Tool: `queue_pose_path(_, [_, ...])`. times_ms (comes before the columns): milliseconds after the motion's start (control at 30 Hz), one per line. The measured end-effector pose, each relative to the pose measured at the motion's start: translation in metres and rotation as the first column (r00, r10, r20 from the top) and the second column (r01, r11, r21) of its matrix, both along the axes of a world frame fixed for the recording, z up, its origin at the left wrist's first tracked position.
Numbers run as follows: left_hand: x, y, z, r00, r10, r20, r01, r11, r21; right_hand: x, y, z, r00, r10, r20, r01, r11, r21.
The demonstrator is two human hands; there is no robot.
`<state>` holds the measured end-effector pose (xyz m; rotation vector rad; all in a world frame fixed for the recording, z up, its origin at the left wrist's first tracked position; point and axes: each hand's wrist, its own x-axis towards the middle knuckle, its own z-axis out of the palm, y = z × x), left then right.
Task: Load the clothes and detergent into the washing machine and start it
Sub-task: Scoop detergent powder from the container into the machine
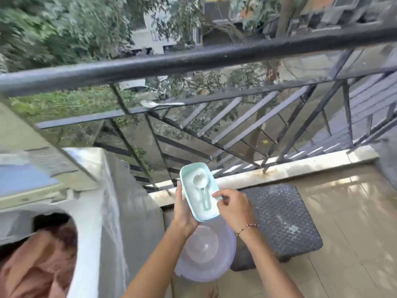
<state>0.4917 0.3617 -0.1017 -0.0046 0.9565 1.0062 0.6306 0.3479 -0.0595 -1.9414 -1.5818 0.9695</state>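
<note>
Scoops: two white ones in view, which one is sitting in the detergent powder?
The scoop lying inside the teal detergent box; the other, a spoon, rests on the railing's crossbar, outside any box.

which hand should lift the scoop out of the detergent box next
Right. The right hand already pinches the rim beside the scoop handle, while the left hand holds the detergent box up.

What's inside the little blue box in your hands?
White powder fills the blue box, and a white scoop lies on top of it. The powder covers the box's bottom, so anything buried under it cannot be seen.
</note>
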Motion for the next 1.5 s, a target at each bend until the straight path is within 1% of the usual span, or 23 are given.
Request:
queue_pose_path(67, [-0.026,-0.012,0.028,0.995,0.073,0.062,-0.077,0.996,0.055,-0.028,-0.006,0.026,0.997,0.07,-0.021,-0.069,0.997,0.015])
queue_pose_path(100, [-0.041,-0.018,0.04,0.992,0.109,0.06,-0.113,0.991,0.074,-0.042,-0.01,0.039,0.994,0.106,-0.018,-0.105,0.994,0.035])
queue_pose_path(200, [-0.083,-0.037,0.078,0.978,0.197,0.074,-0.207,0.963,0.173,-0.089,-0.021,0.074,0.984,0.179,0.014,-0.179,0.97,0.167])
queue_pose_path(267, [-0.114,-0.053,0.099,0.972,0.191,0.134,-0.215,0.956,0.197,-0.125,-0.03,0.091,0.977,0.214,0.022,-0.213,0.943,0.255])
queue_pose_path(333, [-0.144,-0.069,0.117,0.966,0.193,0.171,-0.23,0.946,0.23,-0.161,-0.04,0.106,0.971,0.235,0.044,-0.237,0.922,0.306])
queue_pose_path(433, [-0.197,-0.1,0.129,0.955,0.218,0.202,-0.272,0.915,0.298,-0.222,-0.063,0.127,0.96,0.255,0.113,-0.278,0.9,0.335])
queue_pose_path(533, [-0.245,-0.126,0.134,0.952,0.234,0.195,-0.285,0.909,0.302,-0.277,-0.088,0.14,0.952,0.256,0.168,-0.298,0.901,0.316])
queue_pose_path(633, [-0.291,-0.151,0.133,0.934,0.245,0.261,-0.321,0.894,0.312,-0.329,-0.109,0.146,0.941,0.279,0.193,-0.329,0.888,0.322])
queue_pose_path(733, [-0.335,-0.172,0.131,0.923,0.285,0.258,-0.355,0.891,0.284,-0.379,-0.129,0.15,0.932,0.289,0.22,-0.348,0.882,0.318])
queue_pose_path(800, [-0.363,-0.185,0.129,0.933,0.282,0.224,-0.342,0.888,0.307,-0.41,-0.143,0.152,0.927,0.269,0.26,-0.353,0.859,0.37])
queue_pose_path(867, [-0.387,-0.195,0.126,0.946,0.258,0.195,-0.311,0.889,0.337,-0.433,-0.155,0.152,0.904,0.262,0.337,-0.402,0.788,0.467])
queue_pose_path(933, [-0.408,-0.203,0.122,0.953,0.249,0.175,-0.296,0.89,0.347,-0.453,-0.166,0.151,0.832,0.26,0.49,-0.524,0.658,0.54])
queue_pose_path(967, [-0.417,-0.206,0.12,0.955,0.247,0.162,-0.29,0.889,0.354,-0.461,-0.171,0.15,0.788,0.25,0.563,-0.581,0.604,0.546])
queue_pose_path(1000, [-0.423,-0.209,0.119,0.954,0.253,0.16,-0.294,0.888,0.354,-0.466,-0.175,0.15,0.755,0.24,0.61,-0.618,0.572,0.54])
queue_pose_path(1100, [-0.442,-0.217,0.111,0.954,0.258,0.15,-0.295,0.889,0.349,-0.481,-0.186,0.15,0.667,0.23,0.709,-0.706,0.501,0.501])
queue_pose_path(1200, [-0.455,-0.222,0.109,0.963,0.216,0.164,-0.262,0.899,0.351,-0.495,-0.188,0.148,0.561,0.185,0.807,-0.783,0.436,0.445])
queue_pose_path(1300, [-0.467,-0.228,0.106,0.962,0.227,0.151,-0.264,0.913,0.311,-0.509,-0.183,0.145,0.484,0.187,0.855,-0.819,0.44,0.368])
queue_pose_path(1333, [-0.469,-0.229,0.105,0.96,0.232,0.155,-0.27,0.914,0.303,-0.512,-0.182,0.144,0.484,0.197,0.853,-0.814,0.459,0.356])
queue_pose_path(1500, [-0.479,-0.233,0.096,0.938,0.311,0.154,-0.345,0.883,0.319,-0.515,-0.195,0.142,0.628,0.303,0.717,-0.71,0.6,0.368])
